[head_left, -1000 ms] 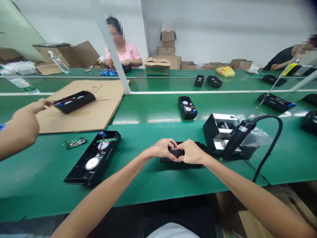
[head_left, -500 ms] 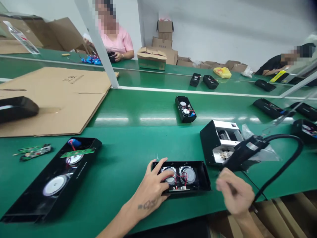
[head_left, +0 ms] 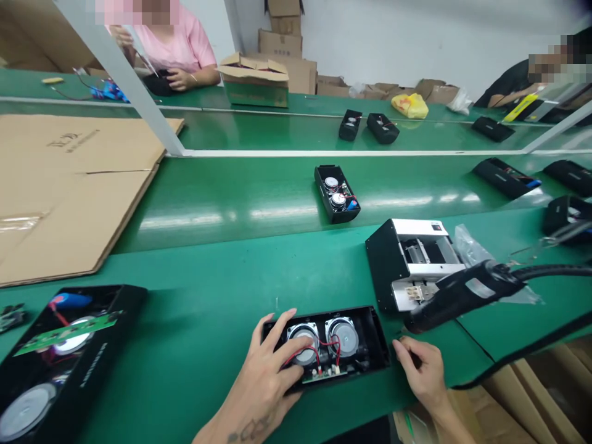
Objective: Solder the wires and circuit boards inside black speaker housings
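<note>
Left hand: yours point(head_left: 266, 379), fingers spread and partly open, touches the left end of an open black casing point(head_left: 369, 339).
Right hand: yours point(head_left: 426, 375), curled nearly closed, is poised just beside the casing's right end; whether it pinches anything small, you cannot tell from here.
Casing: it lies before you on the green desk point(head_left: 208, 345), two round speakers point(head_left: 345, 338) and red wires inside.
Left side: a larger open casing point(head_left: 99, 370) bears a green circuit board point(head_left: 69, 333) and a blue cylinder point(head_left: 73, 300).
Tool: a black handheld driver point(head_left: 465, 297) slants above your right hand, in front of a black-and-white machine point(head_left: 386, 268).
Midground: flattened cardboard point(head_left: 69, 185) lies left; a small open casing point(head_left: 346, 215) sits beyond your desk.
Far side: a person in pink point(head_left: 178, 46) handles a dark object near an open carton point(head_left: 256, 92).
</note>
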{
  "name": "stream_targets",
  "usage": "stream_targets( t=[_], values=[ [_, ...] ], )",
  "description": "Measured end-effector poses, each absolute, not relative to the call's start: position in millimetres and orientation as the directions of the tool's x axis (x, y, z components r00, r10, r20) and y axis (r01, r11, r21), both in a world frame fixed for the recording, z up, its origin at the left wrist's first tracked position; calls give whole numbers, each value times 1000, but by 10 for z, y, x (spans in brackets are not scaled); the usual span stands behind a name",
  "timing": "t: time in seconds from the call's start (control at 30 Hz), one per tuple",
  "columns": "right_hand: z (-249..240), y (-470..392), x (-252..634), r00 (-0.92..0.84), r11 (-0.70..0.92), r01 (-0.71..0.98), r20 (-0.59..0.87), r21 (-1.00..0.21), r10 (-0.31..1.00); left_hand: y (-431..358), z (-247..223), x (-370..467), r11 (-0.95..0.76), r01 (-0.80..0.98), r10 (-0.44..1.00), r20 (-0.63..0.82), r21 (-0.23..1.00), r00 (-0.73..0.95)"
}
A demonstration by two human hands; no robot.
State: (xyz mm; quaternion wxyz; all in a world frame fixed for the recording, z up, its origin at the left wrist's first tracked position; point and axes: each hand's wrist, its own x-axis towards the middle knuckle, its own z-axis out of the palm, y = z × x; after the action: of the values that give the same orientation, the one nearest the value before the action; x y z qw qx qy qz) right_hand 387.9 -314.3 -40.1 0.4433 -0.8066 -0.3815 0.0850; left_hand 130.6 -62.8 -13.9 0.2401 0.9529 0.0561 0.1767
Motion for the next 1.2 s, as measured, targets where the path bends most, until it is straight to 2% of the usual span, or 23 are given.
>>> stream_targets(
  t=[0.13, 0.2, 0.37, 0.43, 0.5, 0.6, 0.67, 0.8, 0.97, 1.1, 1.2],
  values=[
    [-485, -3152, 3881, 730, -235, 516, 278, -824, 624, -634, -133, 1358, -886, 2, 201, 380, 464, 903],
    [-537, -3166, 3876, 770, -200, 496, 322, -845, 551, -633, -127, 1365, -888, -9, 197, 397, 459, 896],
    [-534, -3118, 3946, 879, -64, 467, 455, -882, 145, -646, -121, 1343, -901, -17, 181, 413, 433, 892],
    [-404, -3016, 4041, 879, -4, 472, 471, -881, 70, -650, -142, 1336, -918, -19, 163, 422, 395, 892],
    [-210, -2887, 4167, 896, 57, 413, 417, -909, 155, -640, -181, 1337, -942, -29, 130, 442, 335, 888],
    [72, -2738, 4351, 869, 61, 232, 235, -971, 435, -597, -254, 1344, -966, -44, 85, 471, 255, 878],
    [179, -2716, 4422, 853, 31, 185, 176, -982, 491, -559, -293, 1341, -969, -45, 78, 476, 242, 876],
    [244, -2865, 4433, 900, 78, 198, 213, -977, 381, -522, -330, 1313, -982, -45, 41, 439, 184, 898],
    [501, -3060, 4446, 906, 191, 213, 267, -958, 330, -672, -308, 1404, -990, -17, 47, 437, 142, 898],
    [843, -2923, 4511, 897, 349, 309, 392, -885, 202, -863, -296, 1568, -972, 47, 150, 454, 230, 878],
    [985, -2737, 4563, 869, 369, 376, 462, -850, 178, -929, -331, 1621, -958, 65, 193, 457, 281, 868]
  ],
)
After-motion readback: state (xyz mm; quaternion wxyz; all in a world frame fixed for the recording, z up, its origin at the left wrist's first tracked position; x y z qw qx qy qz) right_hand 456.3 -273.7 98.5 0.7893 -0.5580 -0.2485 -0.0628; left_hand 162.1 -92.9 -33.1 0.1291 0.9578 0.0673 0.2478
